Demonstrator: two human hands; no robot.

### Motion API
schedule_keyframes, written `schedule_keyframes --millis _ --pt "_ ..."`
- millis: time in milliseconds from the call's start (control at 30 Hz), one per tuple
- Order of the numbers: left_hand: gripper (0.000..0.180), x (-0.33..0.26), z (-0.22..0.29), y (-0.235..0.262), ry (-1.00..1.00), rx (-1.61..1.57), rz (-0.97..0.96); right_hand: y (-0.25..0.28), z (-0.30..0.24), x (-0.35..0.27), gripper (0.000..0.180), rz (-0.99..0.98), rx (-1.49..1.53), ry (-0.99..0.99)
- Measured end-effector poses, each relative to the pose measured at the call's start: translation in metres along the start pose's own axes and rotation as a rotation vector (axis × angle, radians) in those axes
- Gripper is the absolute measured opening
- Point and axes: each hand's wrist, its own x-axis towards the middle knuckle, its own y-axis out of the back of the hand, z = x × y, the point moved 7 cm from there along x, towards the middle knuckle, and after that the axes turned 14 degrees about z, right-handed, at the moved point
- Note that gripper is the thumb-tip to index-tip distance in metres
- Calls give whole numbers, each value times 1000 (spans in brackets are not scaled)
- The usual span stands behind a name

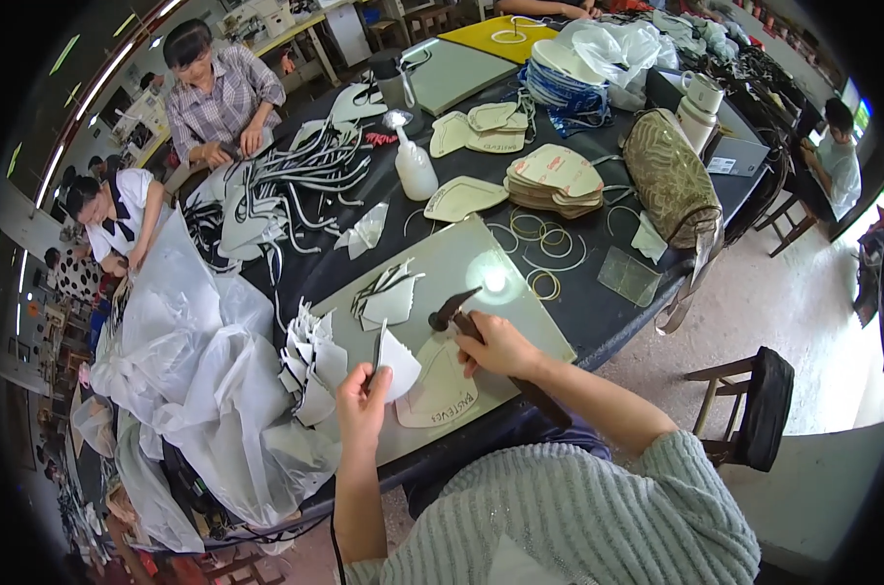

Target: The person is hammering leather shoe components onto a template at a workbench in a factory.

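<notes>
My right hand (502, 345) is wrapped round the handle of a hammer (542, 400), its dark metal head raised over the pale board (544, 336). Pinched between the thumb and fingers of my left hand (362, 398) is a white cut piece (400, 367) with a dark strip along one edge. Below both hands a cream pattern piece (440, 398) with handwriting lies flat on the board. Left of my left hand stands a heap of similar white pieces (315, 375), dark-edged. Another small stack of them (391, 297) rests farther up the board.
Clear plastic sheeting (203, 361) covers the table's left side. Beyond the board are a white squeeze bottle (415, 171), stacked pattern pieces (556, 180), thin rings (549, 239) and a patterned bag (671, 175). Two people work at the far left. A stool (759, 409) stands at right.
</notes>
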Motion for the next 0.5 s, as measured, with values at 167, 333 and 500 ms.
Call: schedule_keyframes --millis 167,333,500 --pt "19 19 5 -1 11 49 -37 5 12 7 25 -108 159 -118" --pt "14 16 -21 -5 124 24 -124 0 6 7 24 -106 87 -132" --pt "21 -4 -8 -45 215 -18 -379 0 4 7 23 -115 51 -156"
